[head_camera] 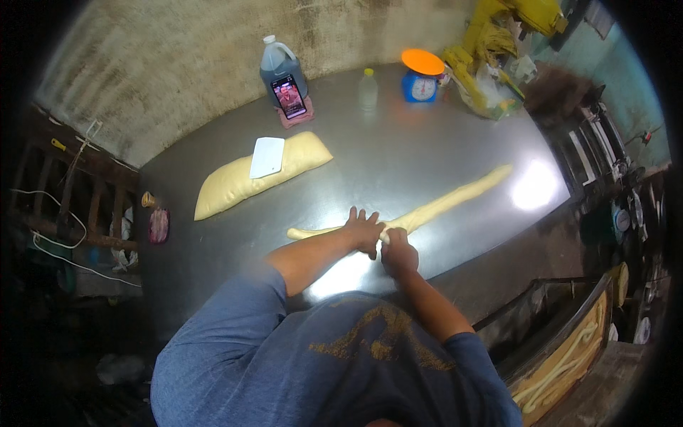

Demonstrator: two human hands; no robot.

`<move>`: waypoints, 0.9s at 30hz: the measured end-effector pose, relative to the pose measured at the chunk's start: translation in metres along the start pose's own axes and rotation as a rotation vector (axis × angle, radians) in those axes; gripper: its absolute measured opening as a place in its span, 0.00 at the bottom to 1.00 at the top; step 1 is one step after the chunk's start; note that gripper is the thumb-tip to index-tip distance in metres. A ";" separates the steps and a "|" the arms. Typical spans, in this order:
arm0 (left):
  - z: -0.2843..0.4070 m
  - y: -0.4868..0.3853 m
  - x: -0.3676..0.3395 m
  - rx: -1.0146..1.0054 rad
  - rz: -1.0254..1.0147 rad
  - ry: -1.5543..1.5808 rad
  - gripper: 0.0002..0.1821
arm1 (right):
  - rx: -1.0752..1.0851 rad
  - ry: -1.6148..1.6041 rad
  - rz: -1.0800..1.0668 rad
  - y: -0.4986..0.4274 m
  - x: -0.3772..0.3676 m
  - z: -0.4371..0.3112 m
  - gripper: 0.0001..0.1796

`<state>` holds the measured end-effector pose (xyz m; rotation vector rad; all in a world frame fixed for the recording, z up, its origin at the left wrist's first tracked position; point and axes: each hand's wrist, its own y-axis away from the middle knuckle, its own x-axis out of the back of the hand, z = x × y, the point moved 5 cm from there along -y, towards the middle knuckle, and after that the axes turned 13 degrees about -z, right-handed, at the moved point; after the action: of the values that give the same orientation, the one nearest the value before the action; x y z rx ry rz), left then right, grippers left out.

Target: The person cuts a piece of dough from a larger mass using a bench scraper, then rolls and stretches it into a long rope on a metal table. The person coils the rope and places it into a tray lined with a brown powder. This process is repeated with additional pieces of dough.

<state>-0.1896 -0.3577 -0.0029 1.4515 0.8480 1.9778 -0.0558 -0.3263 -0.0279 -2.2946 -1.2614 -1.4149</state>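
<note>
A long strip of pale yellow dough (453, 200) stretches diagonally across the metal tabletop (341, 125). Its right part is wide and flattish; the thin rounded left end shows beyond my left forearm. My left hand (364, 233) lies over the strip near its middle, palm down, fingers spread. Close beside it, my right hand (399, 253) has its fingers curled on the strip, with a bit of dough showing at the fingertips. Part of the strip is hidden under my hands and left arm. Farther back rests a thick dough slab (229, 187) with a white plastic dough scraper (267, 158) on top.
Along the wall stand a jug of dark liquid (272, 61), a propped phone (290, 97), a clear bottle with a yellow cap (368, 91) and a blue dial scale (419, 85). A tray holding dough strips (560, 363) is at the lower right. A small jar (148, 199) sits at the left edge.
</note>
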 end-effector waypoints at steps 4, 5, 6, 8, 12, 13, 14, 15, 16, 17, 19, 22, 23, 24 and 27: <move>0.016 0.010 -0.007 -0.021 0.020 0.056 0.63 | -0.036 -0.014 -0.008 -0.024 0.011 0.012 0.11; 0.015 0.005 -0.014 -0.021 0.043 0.069 0.62 | 0.004 -0.048 0.064 -0.021 0.017 0.007 0.11; 0.013 0.001 -0.015 -0.003 0.069 0.056 0.63 | 0.048 -0.077 0.135 -0.018 0.024 -0.002 0.11; 0.010 -0.006 -0.004 0.020 0.092 0.024 0.63 | 0.171 -0.072 0.237 -0.012 0.039 -0.018 0.11; 0.015 0.000 0.014 0.020 -0.009 0.034 0.62 | 0.057 0.055 -0.018 -0.004 0.020 0.004 0.12; 0.016 0.000 0.014 0.018 -0.050 0.047 0.62 | 0.064 0.049 -0.001 -0.010 0.022 0.008 0.12; 0.019 -0.001 0.012 -0.009 0.000 0.054 0.64 | 0.070 0.043 0.016 -0.022 0.025 0.016 0.12; 0.019 -0.003 0.003 -0.006 0.023 0.065 0.64 | 0.070 0.031 0.026 -0.029 0.028 0.019 0.12; 0.017 -0.004 -0.005 -0.004 0.047 0.075 0.64 | 0.064 0.017 0.002 -0.037 0.028 0.020 0.12; 0.016 -0.006 -0.012 -0.001 0.071 0.086 0.65 | 0.095 -0.008 0.070 -0.032 0.027 0.018 0.12; 0.012 -0.010 -0.003 0.008 0.053 0.064 0.65 | 0.169 -0.049 0.209 -0.020 0.038 -0.004 0.12; 0.013 -0.014 0.013 0.004 0.043 0.013 0.65 | 0.110 0.051 0.082 -0.013 0.024 0.008 0.12; 0.015 -0.014 0.019 0.009 0.037 0.010 0.64 | 0.092 0.069 0.060 -0.016 0.021 0.016 0.12; 0.019 -0.013 0.020 0.013 0.021 0.008 0.64 | 0.050 0.065 0.042 -0.022 0.022 0.023 0.12; 0.033 0.001 0.012 -0.048 0.004 0.077 0.64 | -0.044 -0.046 -0.061 -0.039 0.031 0.031 0.14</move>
<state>-0.1615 -0.3443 0.0123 1.3594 0.8245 2.0544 -0.0583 -0.2676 -0.0302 -2.3495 -1.3379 -1.4309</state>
